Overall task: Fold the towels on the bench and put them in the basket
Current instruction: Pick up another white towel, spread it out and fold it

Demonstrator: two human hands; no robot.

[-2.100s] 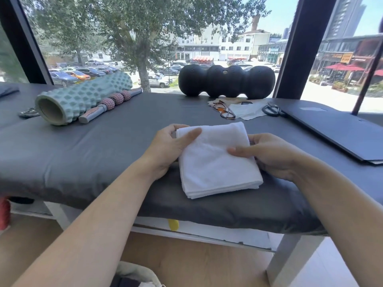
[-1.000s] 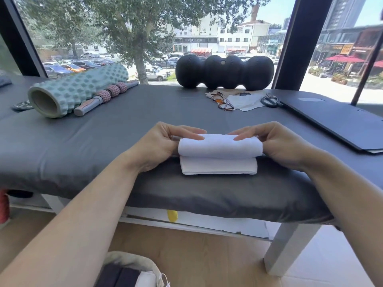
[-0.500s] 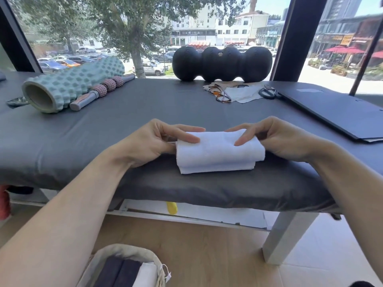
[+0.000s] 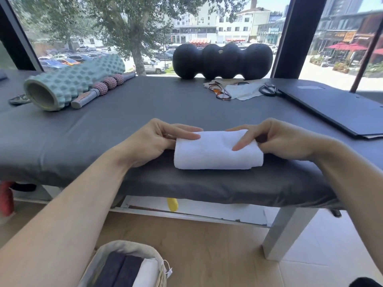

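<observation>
Both hands (image 4: pixel 209 141) now pinch the ends of the white towel (image 4: pixel 217 151), just folded in half between them, ready for the basket (image 4: pixel 124 248).

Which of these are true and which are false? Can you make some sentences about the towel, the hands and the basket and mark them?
1. The white towel lies folded near the bench's front edge. True.
2. Only one hand touches the towel. False: the left hand and right hand are both on it, one at each end.
3. The basket sits on the bench. False: it is on the floor below.
4. The basket already holds dark and white folded cloth. True.
5. The black roller lies right beside the towel. False: it is at the far edge by the window.
</observation>
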